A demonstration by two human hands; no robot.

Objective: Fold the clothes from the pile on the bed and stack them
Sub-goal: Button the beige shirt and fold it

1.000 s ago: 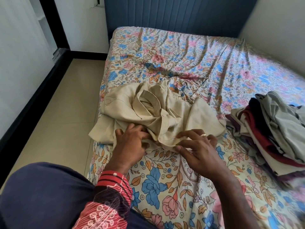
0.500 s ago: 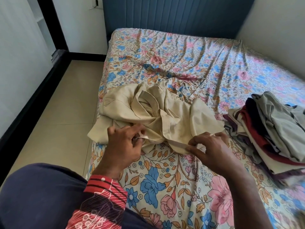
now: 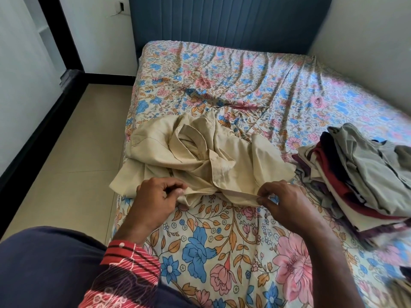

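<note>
A crumpled beige garment (image 3: 200, 158) lies near the left edge of the bed (image 3: 222, 241), which has a floral sheet. My left hand (image 3: 155, 198) pinches the garment's near hem on the left. My right hand (image 3: 282, 201) pinches the same hem further right, and the hem is stretched between them. A pile of clothes (image 3: 360, 174) in grey, maroon, white and dark colours sits at the right side of the bed.
A blue padded headboard (image 3: 222, 21) stands at the far end. Beige floor tiles (image 3: 73, 163) run along the bed's left side, bordered by a black skirting. A wall closes the right side.
Both hands went from resting on the bunched beige cloth to pinching its near hem, and they have moved apart, pulling the hem taut between them.
</note>
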